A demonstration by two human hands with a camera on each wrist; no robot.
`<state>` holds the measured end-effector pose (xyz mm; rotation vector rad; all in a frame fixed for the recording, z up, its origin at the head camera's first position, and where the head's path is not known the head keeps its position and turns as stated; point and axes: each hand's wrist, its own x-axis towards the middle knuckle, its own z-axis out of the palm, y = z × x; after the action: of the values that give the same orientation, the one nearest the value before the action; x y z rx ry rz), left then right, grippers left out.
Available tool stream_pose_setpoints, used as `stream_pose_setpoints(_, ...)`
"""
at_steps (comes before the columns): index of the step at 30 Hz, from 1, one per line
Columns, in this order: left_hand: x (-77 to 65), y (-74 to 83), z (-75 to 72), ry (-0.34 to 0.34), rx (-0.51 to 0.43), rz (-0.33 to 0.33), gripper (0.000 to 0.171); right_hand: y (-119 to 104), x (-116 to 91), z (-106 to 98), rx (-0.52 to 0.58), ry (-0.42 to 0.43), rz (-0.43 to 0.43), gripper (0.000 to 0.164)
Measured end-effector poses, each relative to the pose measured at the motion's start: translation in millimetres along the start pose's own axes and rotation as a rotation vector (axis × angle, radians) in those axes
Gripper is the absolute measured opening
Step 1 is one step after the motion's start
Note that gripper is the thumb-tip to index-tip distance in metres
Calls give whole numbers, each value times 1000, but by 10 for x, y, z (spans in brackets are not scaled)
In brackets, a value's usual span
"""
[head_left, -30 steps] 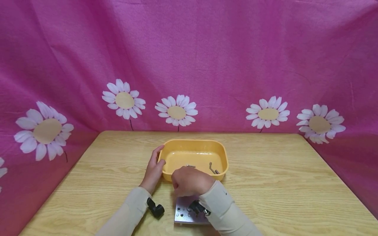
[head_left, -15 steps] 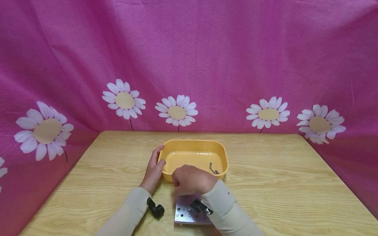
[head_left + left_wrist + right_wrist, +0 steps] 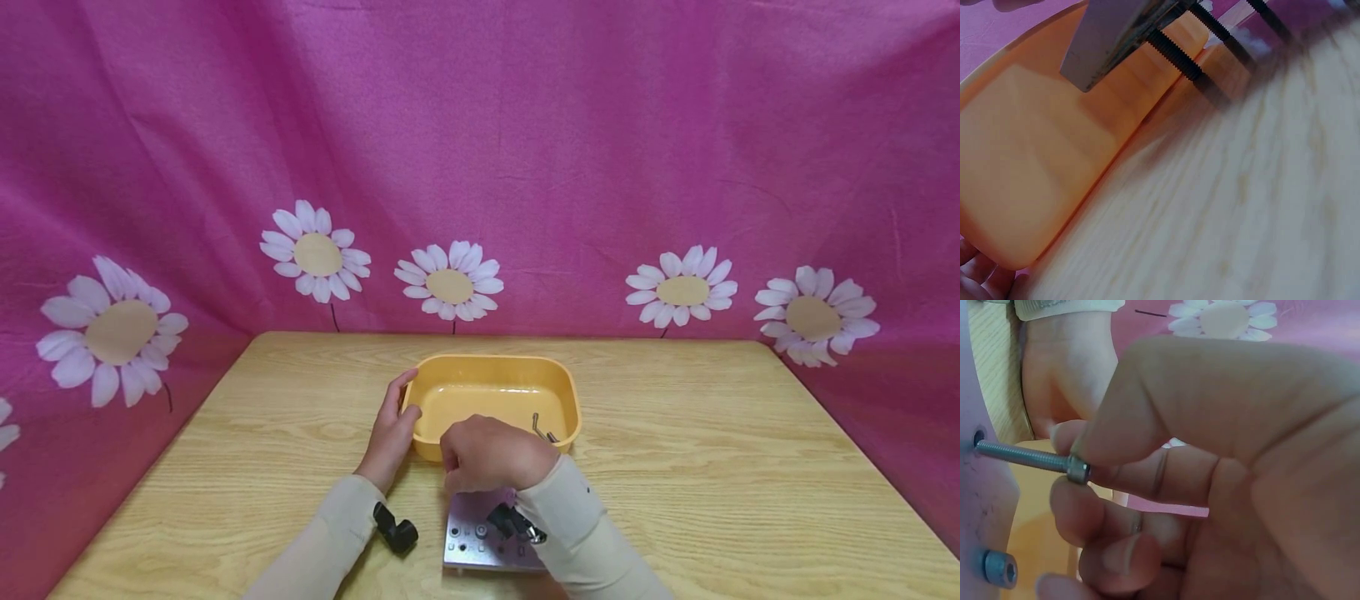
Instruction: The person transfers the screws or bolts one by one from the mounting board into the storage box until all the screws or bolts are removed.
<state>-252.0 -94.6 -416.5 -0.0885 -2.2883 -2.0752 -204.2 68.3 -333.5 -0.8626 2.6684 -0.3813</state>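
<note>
My right hand point(image 3: 498, 454) pinches a socket-head bolt point(image 3: 1029, 457) by its head between thumb and fingertips. The bolt's threaded tip sits right at a hole in the metal plate point(image 3: 468, 560). Another bolt head point(image 3: 1000, 569) stands against the plate nearby in the right wrist view. Threaded shanks point(image 3: 1175, 53) stick out below the plate in the left wrist view. My left hand point(image 3: 390, 433) grips the left end of the yellow tray point(image 3: 465, 404), thumb over the rim and fingers outside. In the head view the right hand hides the pinched bolt.
A few loose bolts point(image 3: 540, 427) lie at the right of the tray's floor. Black camera mounts point(image 3: 395, 530) are strapped to both wrists. The wooden table point(image 3: 712, 467) reaches back to a pink flowered curtain point(image 3: 555, 167).
My right hand has shifted slightly right and away from me, and now covers a bolt in the tray that showed earlier. The left hand and tray have stayed put.
</note>
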Motion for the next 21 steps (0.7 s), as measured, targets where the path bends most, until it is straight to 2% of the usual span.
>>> stream_pose_setpoints(1,27,-48,-2,3,2,6,59,5,-1,-3,-1,2,-2,9)
stream_pose_setpoints(8,65,-109,-8,1,7,-6,59,14,-18,-20,10,9,0,5)
stream_pose_setpoints(12,149,-266,-7,11,8,14,59,10,-31,-38,27,15,4,8)
stream_pose_setpoints(21,151,-289,-4,16,1,54,58,72,-52,-112,81,53,-19,6)
